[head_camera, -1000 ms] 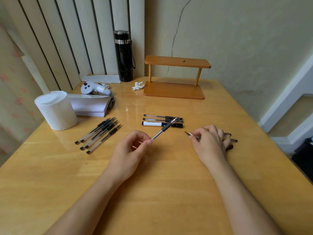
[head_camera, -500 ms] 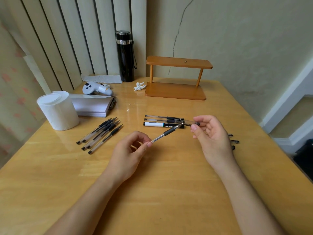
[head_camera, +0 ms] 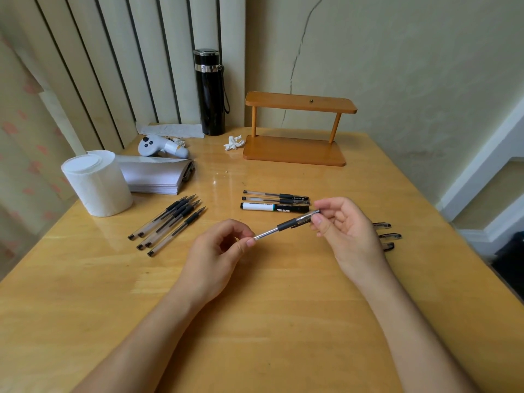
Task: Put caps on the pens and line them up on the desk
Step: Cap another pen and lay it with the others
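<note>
My left hand (head_camera: 215,256) pinches the back end of the pen (head_camera: 286,224) between thumb and forefinger, holding it above the worktop (head_camera: 255,321), tip toward the right. My right hand (head_camera: 344,232) has its fingers (head_camera: 319,221) closed on the cap (head_camera: 307,217), which sits over the tip. To do this well, I judge I should keep cap and barrel on one line and press straight along the pen until it seats; any slant could jam it. The pen is slim, with a clear barrel and a black grip. Five uncapped pens (head_camera: 167,224) lie bunched to the left, three capped ones (head_camera: 276,201) in a row beyond my hands, and loose caps (head_camera: 390,236) just right of my right hand.
</note>
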